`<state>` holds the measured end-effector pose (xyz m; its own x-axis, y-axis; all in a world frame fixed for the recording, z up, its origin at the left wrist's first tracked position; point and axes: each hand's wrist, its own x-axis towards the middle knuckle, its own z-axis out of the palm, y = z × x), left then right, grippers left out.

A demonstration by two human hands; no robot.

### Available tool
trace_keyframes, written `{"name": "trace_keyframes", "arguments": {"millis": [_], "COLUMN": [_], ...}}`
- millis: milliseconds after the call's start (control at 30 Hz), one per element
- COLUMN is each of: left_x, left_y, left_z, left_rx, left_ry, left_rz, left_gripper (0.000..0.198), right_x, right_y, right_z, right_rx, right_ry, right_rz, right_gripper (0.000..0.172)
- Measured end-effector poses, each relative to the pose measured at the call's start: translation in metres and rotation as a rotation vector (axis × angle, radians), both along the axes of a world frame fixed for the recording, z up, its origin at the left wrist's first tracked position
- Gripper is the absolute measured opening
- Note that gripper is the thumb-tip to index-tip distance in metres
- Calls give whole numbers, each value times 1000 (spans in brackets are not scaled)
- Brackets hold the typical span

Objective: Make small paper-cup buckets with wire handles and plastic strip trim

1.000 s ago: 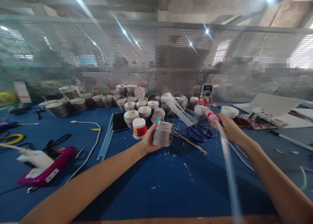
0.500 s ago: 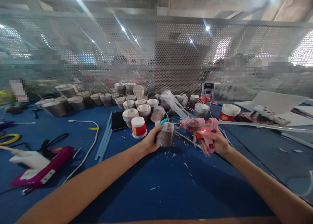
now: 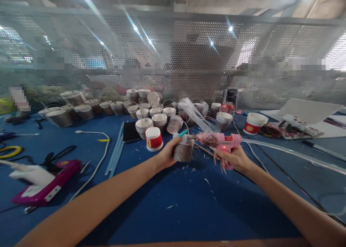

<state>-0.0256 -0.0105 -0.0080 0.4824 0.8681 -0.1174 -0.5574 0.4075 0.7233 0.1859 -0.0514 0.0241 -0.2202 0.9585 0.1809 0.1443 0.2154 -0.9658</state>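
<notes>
Near the middle, my left hand [image 3: 169,152] is closed round a small paper cup wrapped in grey-brown cord [image 3: 183,149], its upper band pale. My right hand [image 3: 236,157] grips a pink glue gun [image 3: 216,140] with a red light lit on its body. The gun's metal nozzle points left and is at the cup's upper right rim; whether they touch I cannot tell. A clear glue stick [image 3: 286,149] runs out of the gun's back to the right. A red and white paper cup [image 3: 154,139] stands left of my left hand.
Several wrapped cups with handles [image 3: 144,126] stand along the back. A purple power strip [image 3: 47,185] and a white cable [image 3: 100,164] lie at left, with glue sticks [image 3: 115,148] and a black phone-like slab [image 3: 131,132] nearby. Another red and white cup [image 3: 254,124] is at right.
The glue gun has shifted slightly left, bringing its nozzle closer to the wrapped cup's rim. Both hands keep their hold, and the glue stick behind the gun now bends downward.
</notes>
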Motion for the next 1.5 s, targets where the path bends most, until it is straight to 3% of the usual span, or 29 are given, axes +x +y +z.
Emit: {"name": "trace_keyframes", "arguments": {"millis": [400,633,733,967,1300,1500], "left_x": [1,0,0,0,0,1], "left_y": [-2,-1,-1,-1,-1,-1], "left_z": [5,3,3,1,2,1], "left_rx": [-8,-33,-26,-9,-17,5], "left_ry": [14,9,6,6,-14,-7], "left_rz": [32,20,11,-32,-19,-22], "left_gripper": [27,27,27,27,29,29], "right_x": [-1,0,1,5,1,3], "right_y": [-4,-7,-6,0,-7,-4], "right_z": [6,10,8,-1,11,7], "right_rx": [-108,-126,-116,-31,-151,-78], "right_ry": [-15,-79,-70,-20,-76,-56], "right_rz": [50,87,94,80,132,115], "right_gripper": [37,28,26,40,26,28]}}
